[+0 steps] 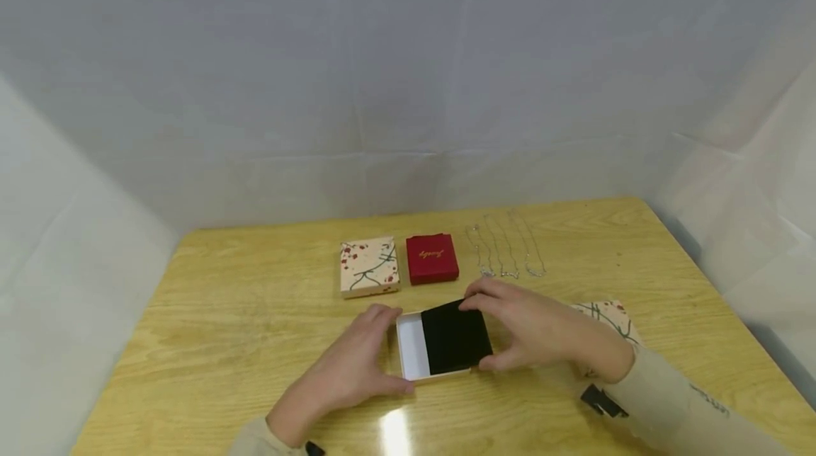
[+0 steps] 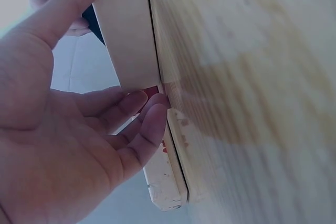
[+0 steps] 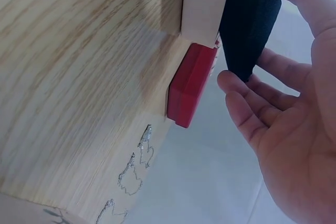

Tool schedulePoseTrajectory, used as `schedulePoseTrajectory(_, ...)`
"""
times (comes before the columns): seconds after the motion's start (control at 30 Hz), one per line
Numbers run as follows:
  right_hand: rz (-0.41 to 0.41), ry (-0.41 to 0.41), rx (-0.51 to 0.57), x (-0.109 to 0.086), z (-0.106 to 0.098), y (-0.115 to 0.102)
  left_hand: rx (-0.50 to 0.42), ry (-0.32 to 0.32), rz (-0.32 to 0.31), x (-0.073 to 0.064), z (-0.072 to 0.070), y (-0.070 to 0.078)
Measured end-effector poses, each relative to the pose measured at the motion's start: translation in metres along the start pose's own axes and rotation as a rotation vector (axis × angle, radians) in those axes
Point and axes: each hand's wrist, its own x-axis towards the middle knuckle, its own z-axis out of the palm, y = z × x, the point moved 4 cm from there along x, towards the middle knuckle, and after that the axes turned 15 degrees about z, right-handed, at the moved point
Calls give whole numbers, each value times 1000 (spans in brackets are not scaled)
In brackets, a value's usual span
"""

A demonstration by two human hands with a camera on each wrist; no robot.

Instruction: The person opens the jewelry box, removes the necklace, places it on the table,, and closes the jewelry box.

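A black foam pad (image 1: 457, 337) sits tilted over the right part of an open white-lined box bottom (image 1: 414, 348). My right hand (image 1: 525, 325) grips the pad by its right edges, thumb at the near corner and fingers at the far one; the right wrist view shows the pad (image 3: 249, 24) raised above the box wall. My left hand (image 1: 350, 357) holds the left end of the box, thumb on the near side and fingers by the far side. In the left wrist view its thumb lies along the cream box wall (image 2: 128, 30).
Behind the box are a closed floral box (image 1: 370, 267) and a red box (image 1: 433, 258) with gold lettering. Several silver necklaces (image 1: 506, 247) lie spread to their right. A floral lid (image 1: 608, 318) lies partly under my right forearm. White sheeting (image 1: 408, 88) hangs behind the wooden table (image 1: 255, 314).
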Motion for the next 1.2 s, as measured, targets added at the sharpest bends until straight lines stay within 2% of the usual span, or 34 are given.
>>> schedulePoseTrajectory(0.77,3,-42,-14,14,11,-13,5,-10,3,0,1,-1)
schedulePoseTrajectory(1.2,-28,-13,-30,20,14,-18,8,-7,19,-2,0,2)
